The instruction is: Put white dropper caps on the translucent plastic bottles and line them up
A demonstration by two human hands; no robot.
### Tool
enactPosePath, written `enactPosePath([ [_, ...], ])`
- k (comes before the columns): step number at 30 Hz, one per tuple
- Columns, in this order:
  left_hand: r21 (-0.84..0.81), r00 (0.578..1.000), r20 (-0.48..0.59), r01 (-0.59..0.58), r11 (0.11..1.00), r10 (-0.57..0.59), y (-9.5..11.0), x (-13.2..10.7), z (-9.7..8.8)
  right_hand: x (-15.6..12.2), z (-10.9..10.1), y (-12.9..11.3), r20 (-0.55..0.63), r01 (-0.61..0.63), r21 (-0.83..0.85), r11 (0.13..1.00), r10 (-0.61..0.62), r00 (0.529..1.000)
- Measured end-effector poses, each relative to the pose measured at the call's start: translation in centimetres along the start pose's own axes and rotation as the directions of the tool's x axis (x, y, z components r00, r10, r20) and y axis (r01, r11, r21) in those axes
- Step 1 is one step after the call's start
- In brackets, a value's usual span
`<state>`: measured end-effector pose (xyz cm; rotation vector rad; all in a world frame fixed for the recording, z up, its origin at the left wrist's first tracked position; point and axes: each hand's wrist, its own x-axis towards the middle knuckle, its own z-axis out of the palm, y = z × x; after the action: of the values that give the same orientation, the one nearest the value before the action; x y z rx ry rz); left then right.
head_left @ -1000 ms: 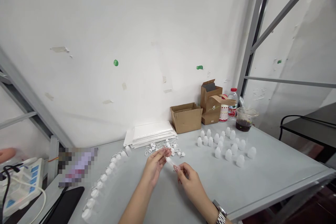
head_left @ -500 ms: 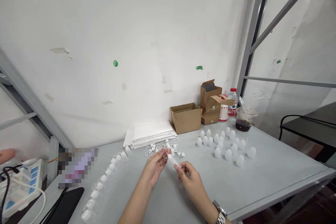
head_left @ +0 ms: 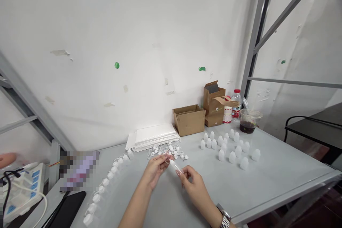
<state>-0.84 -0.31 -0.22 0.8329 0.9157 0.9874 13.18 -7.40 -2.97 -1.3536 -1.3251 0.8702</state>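
Note:
My left hand (head_left: 154, 169) and my right hand (head_left: 192, 182) meet over the grey table (head_left: 267, 178), both pinching a small clear tube (head_left: 173, 165) between them. The left fingers grip its upper end, the right fingers its lower end. Just behind the hands lies a heap of small white caps (head_left: 167, 150). A curved row of capped white pieces (head_left: 107, 181) runs off to the left of my left forearm. A group of small white bottles (head_left: 229, 148) stands upright to the right.
A stack of white sheets (head_left: 153, 136) and open cardboard boxes (head_left: 189, 119) sit against the wall. A cup of dark liquid (head_left: 248, 121) and a water bottle (head_left: 236, 103) stand at the back right. A black phone (head_left: 68, 208) and a power strip (head_left: 22, 188) lie left.
The hands and the tube have barely shifted, moving slightly left and nearer; the grip is unchanged.

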Motion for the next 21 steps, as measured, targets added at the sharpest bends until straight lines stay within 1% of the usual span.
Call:
enactPosePath([
  [5,0.153,1.0,-0.007,0.001,0.988,0.0,0.4,-0.2,-0.3,-0.1,-0.1,-0.4,0.023,-0.012,-0.011,1.0,0.012,1.0],
  [11,0.215,0.999,0.009,-0.039,0.976,0.038,0.2,-0.2,-0.5,-0.1,-0.1,-0.2,0.004,0.01,-0.019,1.0,-0.01,1.0],
  [14,0.206,1.0,0.001,-0.012,0.978,0.012,-0.1,-0.1,-0.5,-0.2,0.0,0.1,0.013,0.002,-0.024,1.0,-0.002,1.0],
  [17,0.178,1.0,0.016,0.006,0.984,-0.009,-0.5,0.1,-0.2,-0.1,0.1,0.3,0.023,-0.015,-0.028,0.999,0.015,1.0],
  [19,0.126,0.999,0.021,-0.039,0.991,0.037,-0.7,0.0,0.2,0.0,0.2,0.3,0.031,-0.012,-0.022,1.0,0.013,0.999],
  [21,0.031,0.995,0.008,-0.101,0.994,0.101,-0.8,-0.2,0.8,0.1,0.3,0.3,0.03,0.01,-0.01,1.0,-0.009,1.0],
])
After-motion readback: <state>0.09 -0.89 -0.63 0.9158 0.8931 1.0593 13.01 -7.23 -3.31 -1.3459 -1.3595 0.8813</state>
